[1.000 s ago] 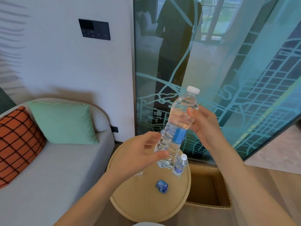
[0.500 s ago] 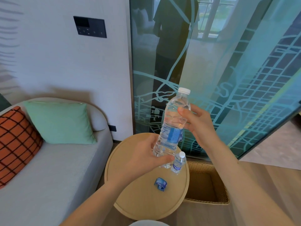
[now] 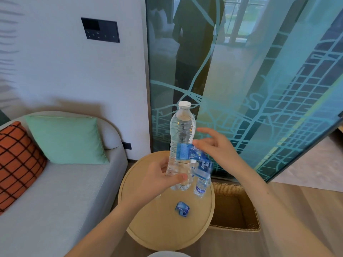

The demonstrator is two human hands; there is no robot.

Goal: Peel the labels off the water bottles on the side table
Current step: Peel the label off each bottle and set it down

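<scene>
The loose tail of the label [image 3: 203, 165] is smeared with blur, and its print is too small to read. It covers the top of the small bottle [image 3: 201, 186]. Most fingers [image 3: 164, 165] of my left hand [image 3: 157, 176] are hidden behind the big bottle [image 3: 182, 138]. Both my forearms run off the bottom edge, and the left edge cuts the orange cushion [image 3: 16, 164].

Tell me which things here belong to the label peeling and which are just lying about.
For the job: big bottle in the left hand; blue label, half off, pinched by the right hand; small bottle on the side table; crumpled label.
Lying about: sofa, green cushion, orange cushion, wicker basket, wall panel.
</scene>
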